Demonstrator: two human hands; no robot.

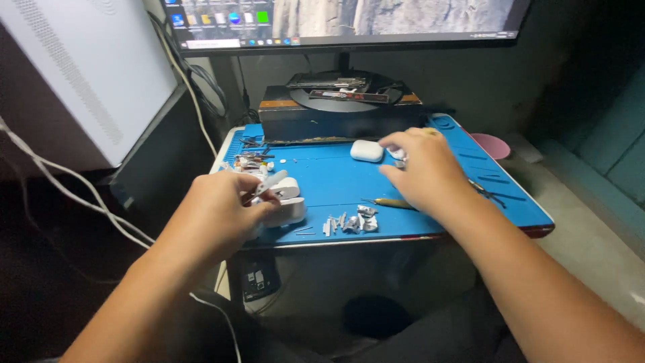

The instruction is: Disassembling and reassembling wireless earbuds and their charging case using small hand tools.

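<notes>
left hand point(218, 212) holds white opened earbud case point(285, 202).

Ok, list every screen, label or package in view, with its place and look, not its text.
Monitor: top centre behind the blue mat, wide dark-framed screen showing a rocky picture and small coloured icons.
Small dark device: below the mat's front edge, a pale label on it; details too small to tell.

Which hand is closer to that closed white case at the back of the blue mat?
Right. The right hand is just beside the case; the left hand is farther, near the mat's front left.
</notes>
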